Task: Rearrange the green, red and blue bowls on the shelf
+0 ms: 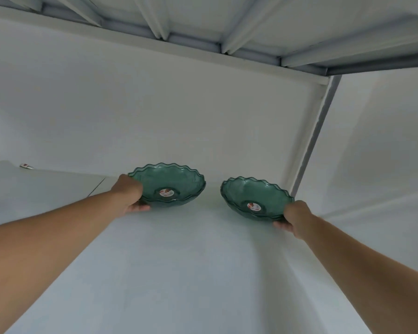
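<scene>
Two translucent green bowls with wavy rims sit side by side far back on the white shelf (179, 261). Each looks like a small stack and has a round sticker in its bottom. My left hand (130, 195) grips the near-left rim of the left green bowl (171, 183), thumb over the edge and fingers under it. My right hand (293, 216) grips the near-right rim of the right green bowl (249, 194) the same way. The right bowl is tilted toward me. No red or blue bowl is in view.
The back wall (179, 116) rises right behind the bowls. A grey upright post (316, 138) stands at the right rear corner, close to the right bowl. The underside of the upper shelf (251, 25) hangs overhead. A small red-and-white scrap (26, 166) lies far left.
</scene>
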The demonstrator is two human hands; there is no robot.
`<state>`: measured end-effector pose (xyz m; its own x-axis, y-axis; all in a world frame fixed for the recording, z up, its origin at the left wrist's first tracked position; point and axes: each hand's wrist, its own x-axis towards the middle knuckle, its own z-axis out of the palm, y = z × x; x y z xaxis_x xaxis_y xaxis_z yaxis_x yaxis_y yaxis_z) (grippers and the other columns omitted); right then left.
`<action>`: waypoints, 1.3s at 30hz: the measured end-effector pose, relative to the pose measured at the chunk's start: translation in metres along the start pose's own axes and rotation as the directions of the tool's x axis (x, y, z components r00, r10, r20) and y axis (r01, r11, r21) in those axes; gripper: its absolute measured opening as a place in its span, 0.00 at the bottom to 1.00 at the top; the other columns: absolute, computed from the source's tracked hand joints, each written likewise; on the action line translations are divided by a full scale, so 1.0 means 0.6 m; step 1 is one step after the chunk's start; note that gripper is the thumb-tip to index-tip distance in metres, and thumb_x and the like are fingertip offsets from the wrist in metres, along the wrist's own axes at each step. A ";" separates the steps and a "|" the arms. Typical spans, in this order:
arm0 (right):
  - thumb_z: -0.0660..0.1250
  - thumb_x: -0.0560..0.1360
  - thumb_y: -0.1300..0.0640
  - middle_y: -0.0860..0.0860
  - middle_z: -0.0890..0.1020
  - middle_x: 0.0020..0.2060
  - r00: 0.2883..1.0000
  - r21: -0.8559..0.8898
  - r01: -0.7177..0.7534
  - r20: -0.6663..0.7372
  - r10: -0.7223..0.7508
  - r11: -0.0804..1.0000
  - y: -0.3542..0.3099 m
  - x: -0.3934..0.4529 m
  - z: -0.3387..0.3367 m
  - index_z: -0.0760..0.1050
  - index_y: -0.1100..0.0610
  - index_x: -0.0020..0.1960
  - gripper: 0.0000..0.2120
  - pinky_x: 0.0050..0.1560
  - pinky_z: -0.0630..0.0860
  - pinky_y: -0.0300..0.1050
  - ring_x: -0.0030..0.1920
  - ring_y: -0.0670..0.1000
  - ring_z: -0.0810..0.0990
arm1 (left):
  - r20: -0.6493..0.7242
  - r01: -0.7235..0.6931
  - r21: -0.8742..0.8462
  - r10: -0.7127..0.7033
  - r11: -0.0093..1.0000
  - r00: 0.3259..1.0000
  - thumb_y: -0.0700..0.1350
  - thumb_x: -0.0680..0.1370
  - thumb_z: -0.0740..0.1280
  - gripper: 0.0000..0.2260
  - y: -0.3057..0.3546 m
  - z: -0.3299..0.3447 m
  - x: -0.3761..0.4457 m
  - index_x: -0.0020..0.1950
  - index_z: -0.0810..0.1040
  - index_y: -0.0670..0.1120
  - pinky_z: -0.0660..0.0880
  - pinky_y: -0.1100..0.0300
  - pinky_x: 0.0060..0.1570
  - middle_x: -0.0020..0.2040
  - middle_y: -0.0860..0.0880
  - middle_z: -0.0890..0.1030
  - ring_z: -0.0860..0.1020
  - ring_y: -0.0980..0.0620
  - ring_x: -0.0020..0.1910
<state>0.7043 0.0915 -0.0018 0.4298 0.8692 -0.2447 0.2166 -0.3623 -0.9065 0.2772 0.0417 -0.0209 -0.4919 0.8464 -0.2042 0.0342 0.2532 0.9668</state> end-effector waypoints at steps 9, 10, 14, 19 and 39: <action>0.62 0.80 0.61 0.62 0.83 0.54 1.000 -0.002 0.004 0.016 -0.004 1.000 0.018 0.036 0.000 0.74 0.64 0.70 0.20 0.33 0.86 0.59 0.34 0.63 0.87 | -0.037 0.030 0.097 -0.027 0.995 0.999 0.44 0.84 0.60 0.17 0.003 0.034 0.000 0.71 0.75 0.43 0.86 0.45 0.32 0.55 0.39 0.84 0.87 0.39 0.38; 0.61 0.80 0.57 0.62 0.81 0.57 0.999 -0.078 0.033 -0.008 -0.034 0.996 0.012 0.034 0.000 0.71 0.62 0.73 0.23 0.38 0.87 0.62 0.40 0.64 0.87 | -0.049 0.037 0.164 -0.029 0.986 0.998 0.51 0.84 0.60 0.22 0.007 0.028 -0.004 0.76 0.71 0.44 0.86 0.45 0.34 0.58 0.39 0.82 0.88 0.39 0.39; 0.55 0.81 0.42 0.63 0.69 0.72 0.899 -0.556 0.334 -0.054 -0.434 0.761 -0.034 -0.006 -0.012 0.59 0.55 0.82 0.33 0.65 0.73 0.64 0.71 0.68 0.68 | -0.093 -0.168 0.665 0.303 0.727 0.948 0.72 0.81 0.49 0.41 0.039 -0.023 -0.011 0.87 0.53 0.49 0.76 0.41 0.65 0.80 0.40 0.69 0.75 0.34 0.71; 0.51 0.81 0.36 0.57 0.67 0.79 0.686 -0.591 0.681 0.309 -0.659 0.432 -0.110 -0.066 0.006 0.57 0.45 0.84 0.33 0.72 0.67 0.65 0.78 0.64 0.65 | 0.039 -0.371 0.774 0.546 0.514 0.837 0.70 0.83 0.50 0.35 0.114 -0.089 -0.053 0.87 0.58 0.56 0.63 0.41 0.78 0.85 0.46 0.63 0.63 0.40 0.82; 0.54 0.82 0.35 0.54 0.69 0.78 0.548 -0.502 0.821 0.563 -0.618 0.271 -0.064 -0.246 0.198 0.63 0.46 0.83 0.32 0.72 0.69 0.60 0.76 0.60 0.68 | 0.102 -0.316 0.852 0.459 0.417 0.882 0.73 0.80 0.50 0.34 0.025 -0.216 -0.170 0.83 0.65 0.62 0.63 0.48 0.78 0.84 0.56 0.65 0.62 0.50 0.83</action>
<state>0.5284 0.0171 0.0283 -0.3919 0.8901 0.2328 0.8520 0.4466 -0.2734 0.2149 -0.1018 0.0342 -0.3297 0.9108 0.2484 0.9109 0.2378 0.3372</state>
